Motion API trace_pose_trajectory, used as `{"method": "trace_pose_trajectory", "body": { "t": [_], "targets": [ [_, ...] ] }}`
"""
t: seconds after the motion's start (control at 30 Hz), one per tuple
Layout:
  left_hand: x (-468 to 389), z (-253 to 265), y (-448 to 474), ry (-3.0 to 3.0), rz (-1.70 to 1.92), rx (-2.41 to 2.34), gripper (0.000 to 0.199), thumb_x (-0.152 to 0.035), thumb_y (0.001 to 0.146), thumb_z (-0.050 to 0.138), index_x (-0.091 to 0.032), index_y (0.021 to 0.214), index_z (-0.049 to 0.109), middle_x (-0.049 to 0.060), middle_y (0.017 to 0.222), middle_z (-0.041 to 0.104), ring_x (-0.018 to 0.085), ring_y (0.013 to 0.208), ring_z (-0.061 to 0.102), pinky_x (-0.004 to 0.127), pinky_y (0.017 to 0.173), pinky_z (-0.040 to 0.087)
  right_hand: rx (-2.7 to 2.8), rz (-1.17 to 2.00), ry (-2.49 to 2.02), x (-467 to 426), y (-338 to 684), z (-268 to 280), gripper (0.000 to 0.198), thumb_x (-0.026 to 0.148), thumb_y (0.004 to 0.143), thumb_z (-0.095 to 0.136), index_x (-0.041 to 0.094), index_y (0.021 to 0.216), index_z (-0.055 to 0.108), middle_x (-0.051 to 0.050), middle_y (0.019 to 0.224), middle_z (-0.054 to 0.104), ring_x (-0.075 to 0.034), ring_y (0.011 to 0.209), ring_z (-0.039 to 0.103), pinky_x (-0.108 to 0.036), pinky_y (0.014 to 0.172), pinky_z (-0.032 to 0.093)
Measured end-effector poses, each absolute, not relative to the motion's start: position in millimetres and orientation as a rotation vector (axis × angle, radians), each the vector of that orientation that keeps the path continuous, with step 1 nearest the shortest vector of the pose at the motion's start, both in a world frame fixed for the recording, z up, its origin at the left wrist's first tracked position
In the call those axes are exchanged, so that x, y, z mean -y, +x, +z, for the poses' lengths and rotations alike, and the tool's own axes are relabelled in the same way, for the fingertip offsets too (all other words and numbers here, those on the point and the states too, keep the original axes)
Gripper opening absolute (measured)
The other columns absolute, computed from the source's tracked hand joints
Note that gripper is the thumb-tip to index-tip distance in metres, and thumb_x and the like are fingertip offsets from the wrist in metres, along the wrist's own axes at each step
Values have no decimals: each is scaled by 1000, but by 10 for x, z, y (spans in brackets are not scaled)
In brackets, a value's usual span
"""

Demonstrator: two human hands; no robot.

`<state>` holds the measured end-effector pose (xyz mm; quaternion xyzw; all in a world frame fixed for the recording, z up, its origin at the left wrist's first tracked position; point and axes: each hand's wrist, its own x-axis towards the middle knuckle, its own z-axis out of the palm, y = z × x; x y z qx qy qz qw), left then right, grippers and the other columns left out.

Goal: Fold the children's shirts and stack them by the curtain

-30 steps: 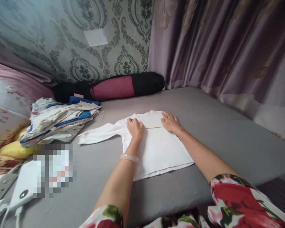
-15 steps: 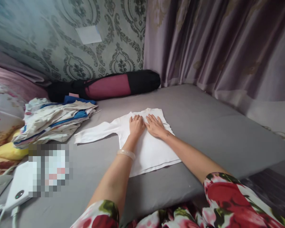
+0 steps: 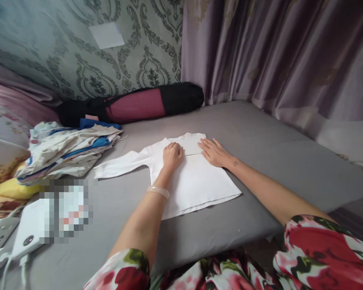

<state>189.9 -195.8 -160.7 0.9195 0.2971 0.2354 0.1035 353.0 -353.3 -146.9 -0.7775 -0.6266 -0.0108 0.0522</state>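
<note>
A white long-sleeved shirt lies spread on the bed. One sleeve stretches out to the left, while the other is folded over the chest, leaving a straight edge across it. My left hand rests on the upper middle of the shirt, at the end of the folded sleeve. Its fingers are curled down onto the cloth and their tips are hidden. Flat on the right side of the shirt, near the shoulder, lies my right hand with its fingers stretched and spread.
A heap of clothes sits at the left, near pillows and a yellow cloth. White power bank and power strip lie front left beside a blurred item. A long black and maroon bag runs along the wall; curtains hang right.
My right hand has slid right across the shirt, from beside my left hand to the shirt's right side. The folded sleeve's edge now shows. My left hand stays on the chest, fingers more curled.
</note>
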Motion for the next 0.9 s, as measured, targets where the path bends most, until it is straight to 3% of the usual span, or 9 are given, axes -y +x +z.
{"method": "trace_pose_trajectory", "body": {
  "t": [0.2, 0.33, 0.43, 0.57, 0.63, 0.8, 0.9],
  "targets": [
    [1954, -1612, 1909, 2757, 639, -876, 17, -24, 90, 45, -21, 92, 61, 9, 101, 65, 22, 103, 57, 34, 90, 42, 2122, 105, -2183, 3926, 3329, -1413, 58, 43, 98, 29, 16, 150, 33, -9, 158, 22, -22, 146, 16, -45, 120, 6],
    [1959, -1653, 1895, 2799, 622, -854, 21, -23, 93, 40, -20, 101, 60, 10, 112, 63, 23, 113, 54, 35, 97, 40, 2163, 201, -2154, 4176, 3287, -1387, 58, 46, 98, 30, 17, 149, 35, -10, 158, 24, -21, 146, 17, -45, 120, 10],
    [1985, -1692, 1878, 2843, 586, -836, 27, -27, 95, 38, -18, 113, 57, 13, 127, 58, 25, 126, 46, 38, 105, 35, 2151, 189, -2161, 4238, 3267, -1341, 55, 44, 98, 32, 17, 145, 41, -12, 154, 33, -23, 143, 26, -46, 118, 14],
    [2040, -1728, 1869, 2863, 544, -889, 38, -33, 96, 36, -15, 126, 51, 15, 140, 50, 28, 134, 39, 43, 111, 29, 2076, 91, -2187, 4044, 3198, -1263, 44, 35, 99, 30, 17, 128, 58, -13, 136, 56, -23, 127, 48, -46, 117, 15],
    [2067, -1735, 1869, 2846, 523, -947, 44, -37, 96, 35, -13, 131, 49, 16, 143, 47, 30, 137, 37, 46, 113, 25, 1980, 84, -2206, 3850, 3134, -1253, 44, 33, 99, 26, 17, 126, 58, -11, 130, 60, -21, 123, 51, -42, 117, 17],
    [2121, -1720, 1876, 2763, 381, -1072, 55, -45, 96, 29, -16, 142, 42, 13, 152, 38, 34, 143, 26, 55, 116, 16, 1772, 241, -2342, 3300, 2991, -1367, 63, 44, 99, 19, 7, 147, 33, -15, 156, 28, -23, 145, 20, -40, 118, 13],
    [2142, -1701, 1882, 2728, 302, -1084, 57, -44, 96, 27, -17, 145, 39, 12, 155, 33, 34, 144, 23, 59, 115, 15, 1677, 358, -2433, 3037, 2992, -1434, 67, 47, 99, 13, 7, 151, 25, -14, 159, 17, -24, 147, 12, -45, 119, 9]
  ]
}}
